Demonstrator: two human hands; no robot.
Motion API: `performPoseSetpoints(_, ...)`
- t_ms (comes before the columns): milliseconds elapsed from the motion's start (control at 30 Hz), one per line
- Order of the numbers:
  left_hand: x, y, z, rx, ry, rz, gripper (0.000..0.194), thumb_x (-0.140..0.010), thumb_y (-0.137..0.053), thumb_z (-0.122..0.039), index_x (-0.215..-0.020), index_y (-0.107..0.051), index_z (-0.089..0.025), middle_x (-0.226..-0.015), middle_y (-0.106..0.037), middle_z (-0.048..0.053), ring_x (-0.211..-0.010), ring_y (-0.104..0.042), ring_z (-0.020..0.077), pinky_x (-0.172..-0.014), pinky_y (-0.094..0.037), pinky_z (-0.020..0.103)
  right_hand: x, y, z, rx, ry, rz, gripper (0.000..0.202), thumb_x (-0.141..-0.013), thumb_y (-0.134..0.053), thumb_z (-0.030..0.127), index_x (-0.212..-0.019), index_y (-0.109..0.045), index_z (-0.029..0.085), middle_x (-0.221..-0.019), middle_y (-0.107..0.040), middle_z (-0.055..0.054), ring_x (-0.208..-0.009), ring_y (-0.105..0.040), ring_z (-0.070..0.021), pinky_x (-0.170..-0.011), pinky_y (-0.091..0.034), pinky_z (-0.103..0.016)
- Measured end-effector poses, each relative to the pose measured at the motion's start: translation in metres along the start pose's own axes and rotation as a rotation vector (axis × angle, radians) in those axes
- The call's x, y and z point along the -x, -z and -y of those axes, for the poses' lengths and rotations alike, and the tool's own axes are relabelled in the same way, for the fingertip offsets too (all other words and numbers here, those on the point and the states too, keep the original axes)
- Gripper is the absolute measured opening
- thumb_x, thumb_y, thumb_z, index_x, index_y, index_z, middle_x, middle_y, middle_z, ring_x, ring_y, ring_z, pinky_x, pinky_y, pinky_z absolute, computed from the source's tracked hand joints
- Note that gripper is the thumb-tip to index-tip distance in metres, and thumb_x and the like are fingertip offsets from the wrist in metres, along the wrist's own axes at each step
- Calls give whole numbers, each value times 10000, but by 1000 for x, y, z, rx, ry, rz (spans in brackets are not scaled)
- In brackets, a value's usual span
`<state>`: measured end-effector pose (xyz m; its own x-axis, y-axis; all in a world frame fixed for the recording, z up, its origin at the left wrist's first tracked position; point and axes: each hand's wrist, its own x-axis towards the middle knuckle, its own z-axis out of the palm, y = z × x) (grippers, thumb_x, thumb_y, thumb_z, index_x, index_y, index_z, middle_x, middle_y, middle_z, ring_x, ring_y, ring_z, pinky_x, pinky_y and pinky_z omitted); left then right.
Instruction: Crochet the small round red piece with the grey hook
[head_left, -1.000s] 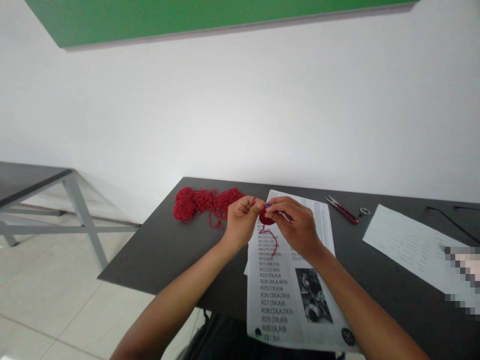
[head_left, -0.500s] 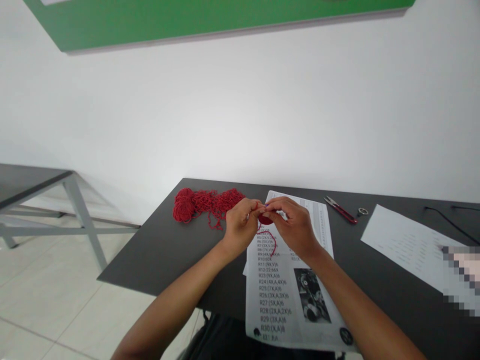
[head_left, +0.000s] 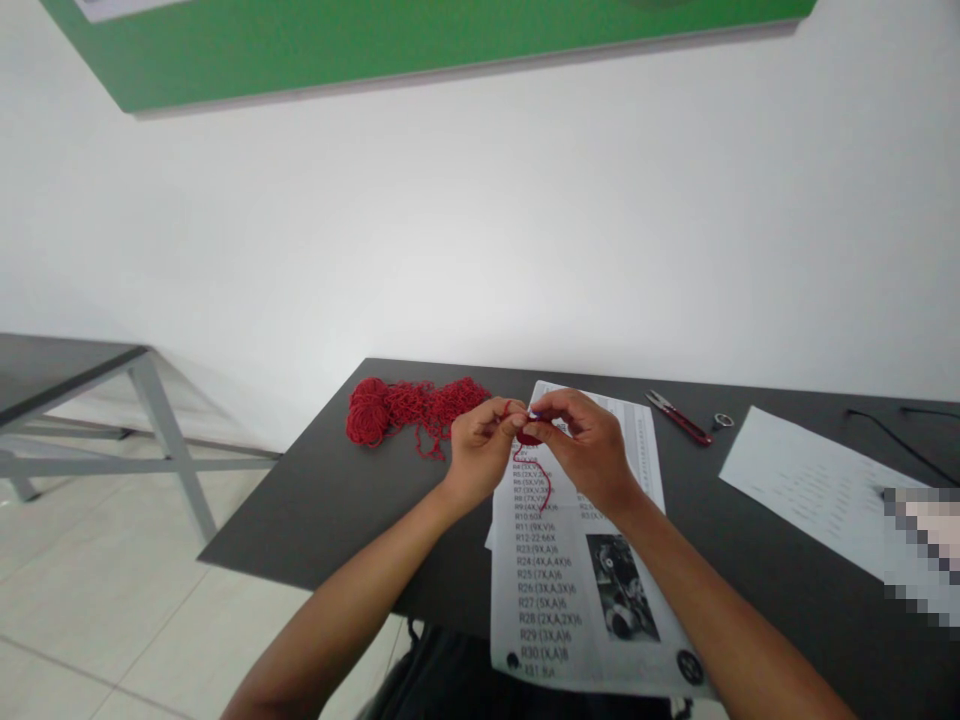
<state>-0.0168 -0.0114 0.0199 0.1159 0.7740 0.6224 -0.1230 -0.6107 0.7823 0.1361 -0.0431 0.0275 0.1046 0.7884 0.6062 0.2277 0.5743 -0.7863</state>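
Above a printed pattern sheet [head_left: 544,600], my two hands meet fingertip to fingertip around a small red crochet piece [head_left: 529,436]. My left hand [head_left: 484,440] pinches the piece from its left side, with red yarn running over its fingers. My right hand [head_left: 589,440] is closed at the piece's right edge. Between its fingertips shows a small purple and whitish bit of what looks like a crochet hook [head_left: 534,414], mostly hidden by the fingers. A loose red yarn tail [head_left: 546,480] hangs from the piece over the sheet.
A red yarn ball [head_left: 367,412] with a loose tangle [head_left: 450,400] lies at the back left of the dark table [head_left: 322,520]. Red-handled thread snips [head_left: 681,418], a small metal ring [head_left: 722,421] and a white paper [head_left: 802,490] lie on the right. Dark cords [head_left: 900,440] lie beyond.
The fingers have shifted slightly around the crochet piece, and less of the red piece shows below them. A whitish glint now appears between the fingertips. The view has shifted slightly.
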Motion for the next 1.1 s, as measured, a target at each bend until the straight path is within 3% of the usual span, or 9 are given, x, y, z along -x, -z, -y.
performPoseSetpoints(167,2,-3,1,207,149,-30,292,-814,-839,-448,-846,-785,-162,-727,-736,38,-623,-664,139,-591,-544,238,1,1,3,-10,27,-41,148,-805,-823,171,-876,-716,245,-874,-713,11,-805,-661,-169,-758,-535,-328)
performPoseSetpoints(367,1,-2,4,364,215,58,284,-774,-885,-400,-907,-809,-160,-791,-764,49,-684,-709,151,-650,-587,251,0,4,6,-12,64,-46,118,-835,-820,202,-880,-719,244,-868,-704,6,-807,-658,-162,-754,-535,-322)
performPoseSetpoints(567,-3,-1,5,353,254,-17,276,-738,-914,-388,-824,-799,-152,-723,-741,33,-588,-645,108,-572,-535,210,-2,6,4,-58,53,54,101,-850,-798,228,-943,-769,252,-950,-747,-19,-844,-702,-175,-774,-588,-333)
performPoseSetpoints(667,-4,-1,5,353,275,-44,322,-700,-933,-410,-833,-795,-151,-743,-744,33,-614,-659,114,-594,-547,216,0,3,4,-34,24,2,46,-883,-759,245,-926,-774,251,-938,-760,-26,-861,-715,-181,-796,-596,-343)
performPoseSetpoints(767,-4,-3,5,402,337,9,359,-649,-966,-377,-849,-777,-146,-722,-730,17,-604,-661,114,-608,-561,228,-1,2,4,-43,-11,-48,18,-872,-765,259,-880,-764,242,-912,-753,-26,-847,-714,-179,-778,-590,-333)
performPoseSetpoints(900,-5,-6,9,500,413,-31,368,-636,-973,-364,-801,-725,-150,-687,-695,-12,-562,-631,86,-582,-529,206,-12,21,1,-60,-143,171,190,-893,-734,400,-946,-766,220,-862,-766,-40,-774,-726,-190,-721,-585,-334)
performPoseSetpoints(1000,-7,-5,13,533,440,-87,388,-624,-975,-376,-802,-707,-158,-702,-691,-18,-575,-623,77,-573,-495,186,-23,44,-10,129,-255,68,289,-980,-583,435,-1017,-740,196,-811,-749,-43,-669,-694,-184,-668,-551,-336)
performPoseSetpoints(1067,-8,-4,15,523,441,-100,385,-623,-972,-375,-801,-709,-158,-703,-689,-17,-569,-608,74,-561,-475,185,-25,53,-19,419,-269,147,195,-959,-589,300,-996,-743,187,-857,-755,-65,-754,-705,-207,-731,-535,-347)
performPoseSetpoints(1100,-9,-4,16,504,437,-102,379,-622,-970,-370,-799,-712,-156,-700,-688,-15,-564,-600,74,-557,-468,187,-24,54,-24,564,-243,258,176,-948,-589,242,-998,-746,182,-935,-760,-86,-858,-718,-225,-810,-530,-358)
